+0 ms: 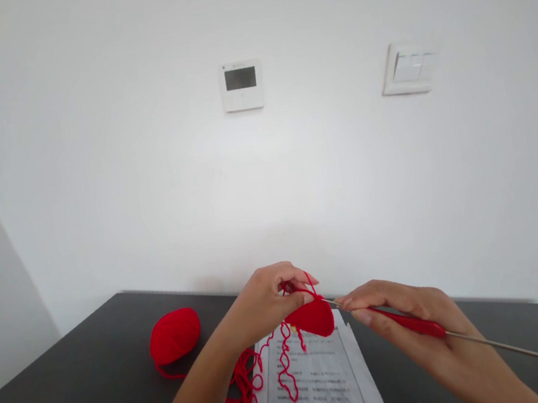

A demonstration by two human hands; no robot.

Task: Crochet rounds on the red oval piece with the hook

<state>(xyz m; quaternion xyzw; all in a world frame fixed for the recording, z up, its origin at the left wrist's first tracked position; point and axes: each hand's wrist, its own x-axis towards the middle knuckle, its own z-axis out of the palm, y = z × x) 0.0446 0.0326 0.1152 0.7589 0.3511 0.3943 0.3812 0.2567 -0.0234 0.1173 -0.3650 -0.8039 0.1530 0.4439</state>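
Observation:
My left hand (pixel 275 295) pinches a small piece of red crochet work (pixel 314 317) between thumb and fingers, with a strand of red yarn running up over the fingers. Loose red tails dangle below the piece. In my right hand (pixel 413 321) is a crochet hook (pixel 419 325) with a red handle and metal at both ends. Its near tip meets the upper right edge of the piece, while the other end points toward the lower right. Whether the tip is through a stitch is too small to tell.
On the dark table (pixel 95 362) a ball of red yarn (pixel 175 335) lies at the left. Tangled yarn (pixel 245 380) spreads beside printed sheets (pixel 322 389) under my hands. A white wall behind carries a thermostat panel (pixel 241 85) and a light switch (pixel 408 67).

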